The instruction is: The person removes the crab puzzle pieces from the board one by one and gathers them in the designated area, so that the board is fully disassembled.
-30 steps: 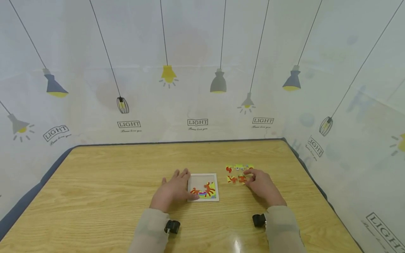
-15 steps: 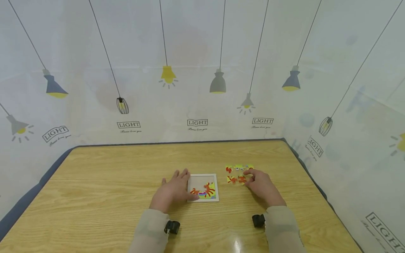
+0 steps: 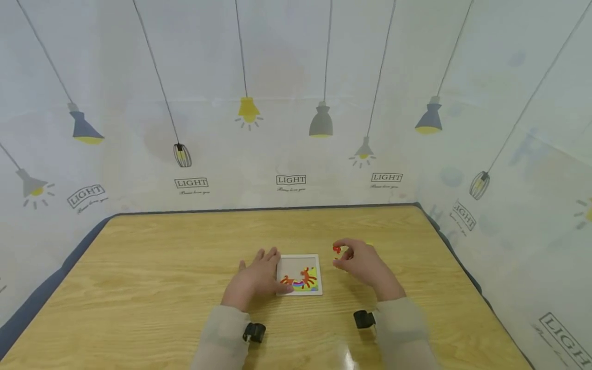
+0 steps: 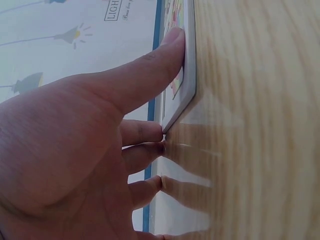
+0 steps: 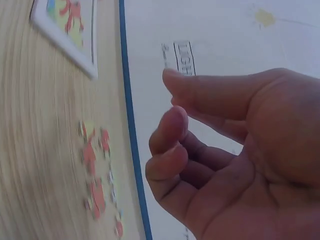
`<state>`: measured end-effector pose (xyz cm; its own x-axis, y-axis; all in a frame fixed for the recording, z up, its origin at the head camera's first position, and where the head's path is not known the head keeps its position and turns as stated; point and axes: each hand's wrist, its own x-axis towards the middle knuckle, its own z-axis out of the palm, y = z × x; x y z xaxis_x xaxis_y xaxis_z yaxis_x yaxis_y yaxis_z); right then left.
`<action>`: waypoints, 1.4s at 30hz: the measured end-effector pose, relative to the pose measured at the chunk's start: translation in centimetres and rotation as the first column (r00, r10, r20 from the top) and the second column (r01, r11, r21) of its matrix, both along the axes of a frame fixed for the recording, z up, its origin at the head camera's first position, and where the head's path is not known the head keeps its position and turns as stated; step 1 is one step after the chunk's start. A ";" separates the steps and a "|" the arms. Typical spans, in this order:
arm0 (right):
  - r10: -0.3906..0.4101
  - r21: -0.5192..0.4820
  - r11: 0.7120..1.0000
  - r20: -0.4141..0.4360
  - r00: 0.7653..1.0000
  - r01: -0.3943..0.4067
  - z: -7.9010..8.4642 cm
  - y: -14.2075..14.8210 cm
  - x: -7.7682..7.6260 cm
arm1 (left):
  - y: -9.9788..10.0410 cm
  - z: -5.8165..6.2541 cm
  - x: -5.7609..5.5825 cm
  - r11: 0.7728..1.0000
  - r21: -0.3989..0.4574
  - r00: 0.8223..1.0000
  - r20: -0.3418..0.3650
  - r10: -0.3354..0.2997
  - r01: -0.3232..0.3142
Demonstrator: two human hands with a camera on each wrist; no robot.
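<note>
My left hand rests at the left side of a square white puzzle tray. Its thumb lies over the near rim, while the other fingertips touch the table along the tray's edge, as the left wrist view shows. Inside the tray, fitted pieces with red, yellow and rainbow print fill the lower part. To the right, my right hand hovers over loose jigsaw pieces, thumb and forefinger apart with nothing between them. One red piece shows past its fingertips; the hand hides most others. Several pieces appear in the right wrist view.
The wooden table has a dark blue edge strip along its back. Behind it hangs a pale curtain printed with lamps and the word LIGHT. Each wrist wears a small black camera, such as the left one.
My right hand has moved left and a little up from the right side of the loose pieces, and now covers most of them. The left hand and tray stay in place.
</note>
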<state>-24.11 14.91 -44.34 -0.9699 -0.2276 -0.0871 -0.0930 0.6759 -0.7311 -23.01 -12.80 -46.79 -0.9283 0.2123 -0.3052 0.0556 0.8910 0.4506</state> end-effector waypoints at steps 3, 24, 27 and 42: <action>0.037 -0.032 0.999 0.034 0.999 -0.036 -0.5 -1.4 0.4 | 0.1 -0.1 0.1 1.000 0.002 1.000 0.003 0.003 -0.003; 0.103 -0.035 0.994 0.092 0.990 -0.100 -3.8 -3.5 1.0 | 0.1 -0.1 0.0 1.000 -0.011 1.000 -0.025 -0.006 0.006; 0.114 -0.016 0.993 0.083 0.990 -0.113 -4.0 -3.5 0.9 | 0.1 -0.1 0.0 1.000 -0.006 1.000 -0.022 -0.005 0.004; 0.101 0.014 0.995 0.107 0.989 -0.103 -3.6 -3.9 0.8 | 0.2 0.0 0.2 1.000 -0.003 1.000 -0.018 -0.003 0.003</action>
